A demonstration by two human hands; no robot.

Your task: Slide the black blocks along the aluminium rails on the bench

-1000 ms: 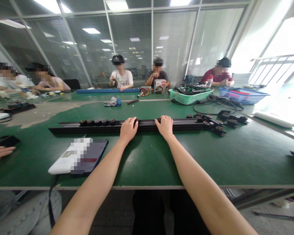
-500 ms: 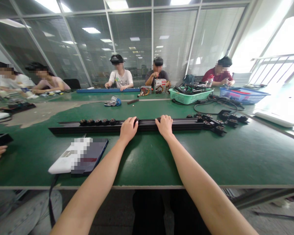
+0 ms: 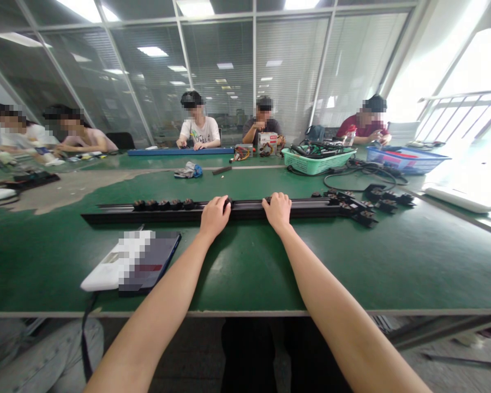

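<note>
A long black rail [image 3: 118, 216] lies across the green table [image 3: 245, 273] in front of me. Several small black blocks [image 3: 163, 204] sit in a row on its left half. My left hand [image 3: 214, 216] is curled over the rail near its middle, fingers closed on a small black block there. My right hand [image 3: 277, 210] rests a little to the right, fingers bent over the rail's top edge on another dark piece. More loose black blocks [image 3: 366, 210] lie at the rail's right end.
A white and dark flat device [image 3: 133, 260] lies near the front left edge. A green basket [image 3: 317, 158] of cables, a blue tray [image 3: 407, 159] and black cords [image 3: 352, 174] stand at the back right. Several people sit working at the far and left sides.
The neighbour's hand and the dark object at the left edge have left the view. My right hand has shifted slightly rightward along the rail. My left hand has stayed put.
</note>
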